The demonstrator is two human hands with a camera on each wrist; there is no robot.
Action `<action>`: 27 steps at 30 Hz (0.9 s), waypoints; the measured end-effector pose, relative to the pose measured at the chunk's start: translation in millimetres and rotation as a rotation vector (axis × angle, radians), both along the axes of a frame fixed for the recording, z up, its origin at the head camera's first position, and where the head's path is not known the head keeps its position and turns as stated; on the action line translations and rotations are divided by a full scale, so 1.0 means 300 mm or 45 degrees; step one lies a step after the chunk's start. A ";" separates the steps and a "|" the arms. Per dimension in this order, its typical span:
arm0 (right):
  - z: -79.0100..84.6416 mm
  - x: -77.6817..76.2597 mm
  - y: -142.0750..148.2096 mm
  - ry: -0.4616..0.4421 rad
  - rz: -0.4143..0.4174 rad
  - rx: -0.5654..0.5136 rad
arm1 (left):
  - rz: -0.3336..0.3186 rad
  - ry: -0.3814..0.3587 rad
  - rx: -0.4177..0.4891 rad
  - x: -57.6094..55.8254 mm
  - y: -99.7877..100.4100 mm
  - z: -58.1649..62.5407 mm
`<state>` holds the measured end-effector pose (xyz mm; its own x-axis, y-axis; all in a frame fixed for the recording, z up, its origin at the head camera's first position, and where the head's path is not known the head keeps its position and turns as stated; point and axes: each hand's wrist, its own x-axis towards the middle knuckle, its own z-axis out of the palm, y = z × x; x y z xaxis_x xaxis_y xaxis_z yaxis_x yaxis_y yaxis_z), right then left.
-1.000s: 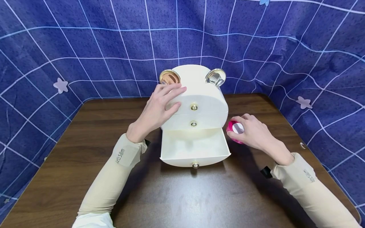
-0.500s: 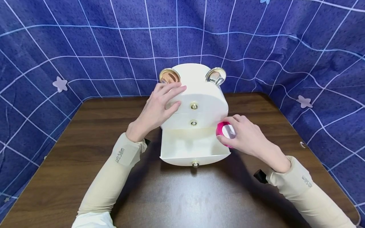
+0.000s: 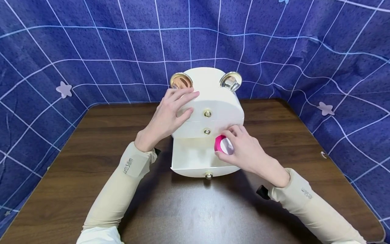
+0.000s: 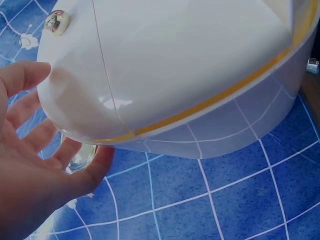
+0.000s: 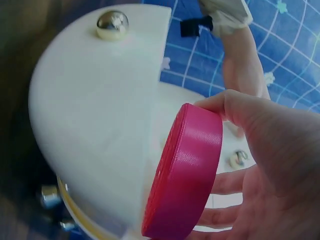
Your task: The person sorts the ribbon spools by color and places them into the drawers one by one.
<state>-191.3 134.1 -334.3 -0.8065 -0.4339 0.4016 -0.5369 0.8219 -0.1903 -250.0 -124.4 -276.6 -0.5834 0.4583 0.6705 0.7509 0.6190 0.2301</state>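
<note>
A white drawer box with two shiny round ears stands at the middle of the table, its bottom drawer pulled out. My left hand rests on the box's upper left side, fingers fairly straight across its top edge; the left wrist view shows this hand at the box's rounded edge. Between thumb and fingers, my right hand grips a roll of pink ribbon with a white face, over the right part of the open drawer. Its smooth pink band shows beside the drawer front in the right wrist view.
Brown wooden table lies under everything. Behind and at both sides hangs a blue curtain with white grid lines and stars. The upper two drawers are closed, each with a metal knob.
My right hand has carried the roll of pink ribbon leftward, from the table right of the box to over the open drawer. The left hand has stayed in place.
</note>
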 end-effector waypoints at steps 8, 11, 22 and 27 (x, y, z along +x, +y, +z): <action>-0.045 -0.006 -0.078 0.024 0.033 0.041 | 0.001 0.004 -0.001 -0.003 -0.003 -0.002; -0.062 -0.008 -0.096 0.020 0.037 0.055 | -0.003 0.006 -0.001 -0.002 -0.002 -0.001; -0.099 -0.016 -0.122 0.112 0.180 0.057 | 0.001 -0.002 -0.007 0.001 -0.001 0.003; -0.093 0.008 -0.105 0.141 0.257 -0.092 | 0.001 0.003 -0.003 0.004 -0.003 0.002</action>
